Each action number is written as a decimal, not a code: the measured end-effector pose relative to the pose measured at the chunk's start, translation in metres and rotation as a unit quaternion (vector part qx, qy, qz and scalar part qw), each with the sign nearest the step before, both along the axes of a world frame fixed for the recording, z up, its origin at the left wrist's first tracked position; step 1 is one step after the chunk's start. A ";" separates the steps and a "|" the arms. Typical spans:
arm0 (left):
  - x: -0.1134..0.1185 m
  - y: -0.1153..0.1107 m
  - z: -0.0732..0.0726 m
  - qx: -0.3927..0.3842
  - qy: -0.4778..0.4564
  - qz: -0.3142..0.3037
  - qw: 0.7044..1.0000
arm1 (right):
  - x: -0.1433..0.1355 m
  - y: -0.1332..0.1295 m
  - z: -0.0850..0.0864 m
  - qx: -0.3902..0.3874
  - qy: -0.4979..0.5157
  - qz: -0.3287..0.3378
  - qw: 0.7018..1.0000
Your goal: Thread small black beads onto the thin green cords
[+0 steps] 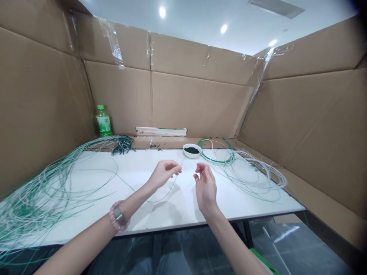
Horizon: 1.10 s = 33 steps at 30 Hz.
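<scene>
Clearly, a single thin strand (160, 200) is at the centre of things, smooth and wiry, bowing in one loose curve above or on the table between the left hand and the left side. The left hand (169, 169) pinches it between thumb and fingertips. The right hand (205, 177), just apart from the left, curls with its thumb close to its fingers; whether anything fine is gripped there, I cannot tell. One wristband (119, 216), pinkish and bumpy with a grey rectangular piece, circles the left wrist.

Beyond the hands stands one round white bowl (192, 156), smooth-walled, holding small black pieces (191, 150) too many to count. Right of it lie one green ring-shaped coil (218, 162) and, overlapping it, looser loops of pale, glossy strands (271, 173). On the left spreads one big tangle (31, 198) of green and white strands, uncountable, spilling over the near edge; a dark, knobbly cluster (122, 145) lies at its far end. All this rests on one flat white table (246, 208).

Behind, one green-capped plastic bottle (103, 121) stands upright near a corner, and one pale, narrow strip (161, 131) sits against the back. Creased brown cardboard walls (183, 103) rise on three sides, with shiny clear tape (114, 46). Overhead glow three round lights (162, 12).
</scene>
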State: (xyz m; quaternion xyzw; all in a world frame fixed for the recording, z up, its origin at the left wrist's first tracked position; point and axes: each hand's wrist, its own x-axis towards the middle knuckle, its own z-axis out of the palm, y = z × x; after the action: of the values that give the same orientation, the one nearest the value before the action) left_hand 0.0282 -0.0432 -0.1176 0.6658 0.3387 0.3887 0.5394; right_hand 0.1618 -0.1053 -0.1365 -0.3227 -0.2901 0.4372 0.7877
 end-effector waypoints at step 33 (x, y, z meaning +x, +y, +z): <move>0.004 -0.022 0.005 0.013 -0.072 -0.112 0.991 | 0.003 0.008 0.009 -0.023 -0.235 0.055 0.970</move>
State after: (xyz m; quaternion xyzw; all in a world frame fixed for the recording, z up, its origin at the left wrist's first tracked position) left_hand 0.0323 -0.0647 -0.1128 0.6766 0.2179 0.3770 0.5938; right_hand 0.1643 -0.0973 -0.1276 -0.4180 -0.4739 0.3984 0.6648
